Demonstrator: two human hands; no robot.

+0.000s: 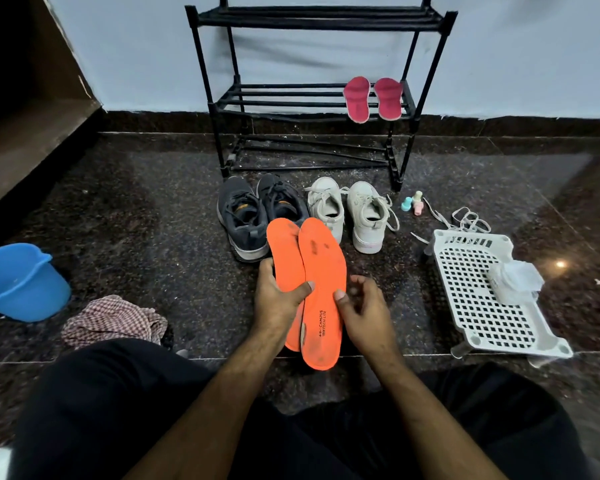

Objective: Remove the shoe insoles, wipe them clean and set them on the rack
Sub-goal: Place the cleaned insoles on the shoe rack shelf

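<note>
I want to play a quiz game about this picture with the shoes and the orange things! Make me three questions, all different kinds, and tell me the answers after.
1. True or false: the two pink fabric insoles lie on the black rack's middle shelf.
2. Which hand grips the two orange foam insoles? A) left hand B) right hand C) neither
3. Fill in: the checked cloth lies on the floor beside the blue plastic ____.

Key: 1 true. 2 A: the left hand's thumb lies over both, while the right hand only touches their edge with its thumb. 3 bucket.
</note>
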